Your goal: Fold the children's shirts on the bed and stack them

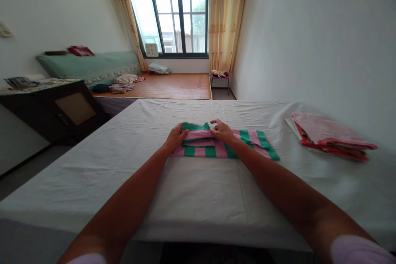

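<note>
Striped garment (216, 148) flat on bed (198, 198), frame centre. Left hand (175, 137) grip clamped on folded left edge; right hand (223, 130) fingers pressing top fold.

A folded garment (222, 144) lies on the bed sheet (192, 189), mid-bed, with the left hand (175, 137) on its left end and the right hand (223, 131) on top; a stack of folded clothes (328, 136) lies well right; a cabinet (52, 107) stands left, a mat-covered bed (167, 86) behind
</note>
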`<state>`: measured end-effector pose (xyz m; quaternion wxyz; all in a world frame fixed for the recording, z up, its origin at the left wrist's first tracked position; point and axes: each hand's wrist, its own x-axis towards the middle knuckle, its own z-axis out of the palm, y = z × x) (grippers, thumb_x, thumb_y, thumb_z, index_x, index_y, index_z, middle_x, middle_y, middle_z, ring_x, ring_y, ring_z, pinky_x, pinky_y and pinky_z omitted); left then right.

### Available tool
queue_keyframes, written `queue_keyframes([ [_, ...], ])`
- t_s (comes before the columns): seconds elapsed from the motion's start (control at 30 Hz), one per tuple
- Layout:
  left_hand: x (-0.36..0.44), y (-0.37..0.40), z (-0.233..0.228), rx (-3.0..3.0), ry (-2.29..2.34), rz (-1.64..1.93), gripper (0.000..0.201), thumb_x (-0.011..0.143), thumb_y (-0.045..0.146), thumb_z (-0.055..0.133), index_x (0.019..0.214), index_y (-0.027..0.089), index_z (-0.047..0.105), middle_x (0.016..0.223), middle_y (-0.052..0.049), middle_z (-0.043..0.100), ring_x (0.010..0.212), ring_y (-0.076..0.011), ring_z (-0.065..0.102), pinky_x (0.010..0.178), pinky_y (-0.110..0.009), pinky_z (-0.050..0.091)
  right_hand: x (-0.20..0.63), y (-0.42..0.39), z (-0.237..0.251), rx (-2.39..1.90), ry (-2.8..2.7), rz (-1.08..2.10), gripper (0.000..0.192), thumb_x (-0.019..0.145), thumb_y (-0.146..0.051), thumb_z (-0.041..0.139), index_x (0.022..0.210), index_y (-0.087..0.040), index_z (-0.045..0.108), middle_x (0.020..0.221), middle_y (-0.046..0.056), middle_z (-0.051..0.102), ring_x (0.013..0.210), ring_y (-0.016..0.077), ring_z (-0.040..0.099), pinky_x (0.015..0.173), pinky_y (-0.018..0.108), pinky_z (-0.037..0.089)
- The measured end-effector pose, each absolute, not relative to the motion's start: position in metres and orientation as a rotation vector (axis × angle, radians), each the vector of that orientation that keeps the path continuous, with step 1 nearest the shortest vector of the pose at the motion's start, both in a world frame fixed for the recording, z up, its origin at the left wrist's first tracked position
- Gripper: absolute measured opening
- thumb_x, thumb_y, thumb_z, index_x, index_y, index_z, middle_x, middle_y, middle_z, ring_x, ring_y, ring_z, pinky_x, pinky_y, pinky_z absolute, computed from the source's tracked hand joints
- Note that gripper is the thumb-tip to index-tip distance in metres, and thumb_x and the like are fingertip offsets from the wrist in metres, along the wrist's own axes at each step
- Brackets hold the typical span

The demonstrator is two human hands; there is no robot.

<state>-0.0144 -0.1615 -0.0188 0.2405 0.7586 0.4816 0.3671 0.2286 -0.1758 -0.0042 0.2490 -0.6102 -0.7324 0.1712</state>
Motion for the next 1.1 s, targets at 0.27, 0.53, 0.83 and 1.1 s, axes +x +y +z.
queue_keyframes([
  [0.27, -0.005, -0.167, -0.009, 2.464, 1.780, 0.784, 0.048, 0.089, 0.024, 0.047, 0.137, 0.018, 0.049, 0.122, -0.011, 0.062, 0.112, -0.0263, 0.056, 0.095, -0.037, 0.046, 0.235, -0.197, 0.013, -1.613, -2.213, 0.047, 0.039, 0.091, -0.030, 0.050, 0.128, -0.017, 0.055, 0.117, 0.013, 0.066, 0.109, 0.0257, 0.058, 0.089, 0.036, 0.044],
  [0.53, 0.016, -0.173, -0.042, 2.798, 1.452, 0.323, 0.050, 0.097, 0.033, 0.033, 0.141, 0.015, 0.044, 0.149, -0.011, 0.042, 0.139, -0.0245, 0.034, 0.115, -0.040, 0.025, 0.201, -0.206, -0.024, -1.359, -2.573, 0.135, 0.067, 0.096, -0.053, 0.032, 0.149, -0.011, 0.032, 0.154, 0.014, 0.033, 0.141, 0.0266, 0.029, 0.115, 0.043, 0.022],
  [0.83, 0.003, -0.172, -0.038, 2.575, 1.740, 0.257, 0.060, 0.097, 0.045, 0.024, 0.148, 0.014, 0.032, 0.156, -0.011, 0.028, 0.145, -0.0247, 0.023, 0.116, -0.040, 0.021, 0.223, -0.209, -0.032, -1.577, -2.516, 0.206, 0.079, 0.093, -0.067, 0.020, 0.151, -0.015, 0.028, 0.158, 0.012, 0.022, 0.146, 0.0262, 0.019, 0.117, 0.044, 0.015],
  [1.1, 0.001, -0.175, -0.034, 2.515, 1.749, 0.261, 0.063, 0.096, 0.048, 0.025, 0.150, 0.015, 0.030, 0.157, -0.011, 0.026, 0.145, -0.0253, 0.021, 0.116, -0.041, 0.020, 0.261, -0.208, -0.041, -1.695, -2.448, 0.199, 0.081, 0.093, -0.067, 0.018, 0.151, -0.011, 0.028, 0.157, 0.012, 0.025, 0.145, 0.0251, 0.020, 0.117, 0.042, 0.016],
])
